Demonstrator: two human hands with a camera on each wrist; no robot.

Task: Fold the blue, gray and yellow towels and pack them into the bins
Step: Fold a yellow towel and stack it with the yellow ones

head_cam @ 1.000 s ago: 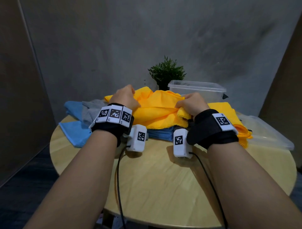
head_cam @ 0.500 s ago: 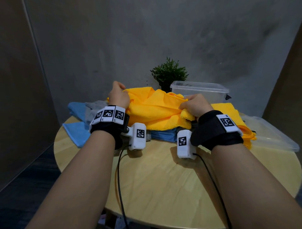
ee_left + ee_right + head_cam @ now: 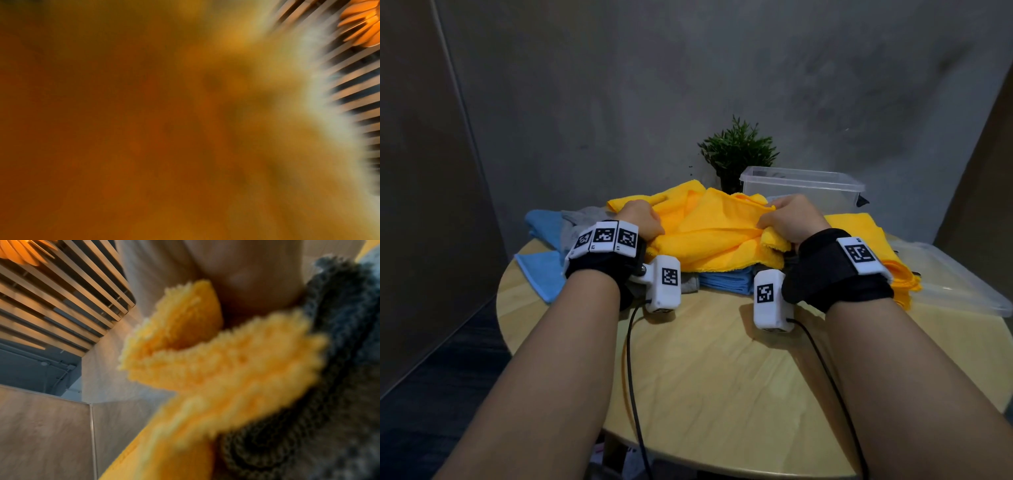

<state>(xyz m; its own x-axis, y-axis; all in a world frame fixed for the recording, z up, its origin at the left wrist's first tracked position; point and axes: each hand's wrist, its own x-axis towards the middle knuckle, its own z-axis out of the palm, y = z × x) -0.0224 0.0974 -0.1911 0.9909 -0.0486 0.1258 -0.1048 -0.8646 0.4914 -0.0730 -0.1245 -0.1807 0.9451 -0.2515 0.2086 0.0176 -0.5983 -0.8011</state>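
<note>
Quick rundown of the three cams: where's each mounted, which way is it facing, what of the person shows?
Head: on the head, looking forward and down at the round table; both forearms, the left hand and right hand on the yellow towel.
Left wrist: blurred orange-brown; slatted ceiling at right; no hand discernible.
Right wrist: angled upward; blurred skin above a yellow towel fold, gray cloth.
Shared: both wrist views catch the slatted ceiling and an orange lamp.

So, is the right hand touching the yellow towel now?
Touching. The head view shows the right hand gripping a bunched edge of the yellow towel; the right wrist view shows yellow cloth against the hand.
</note>
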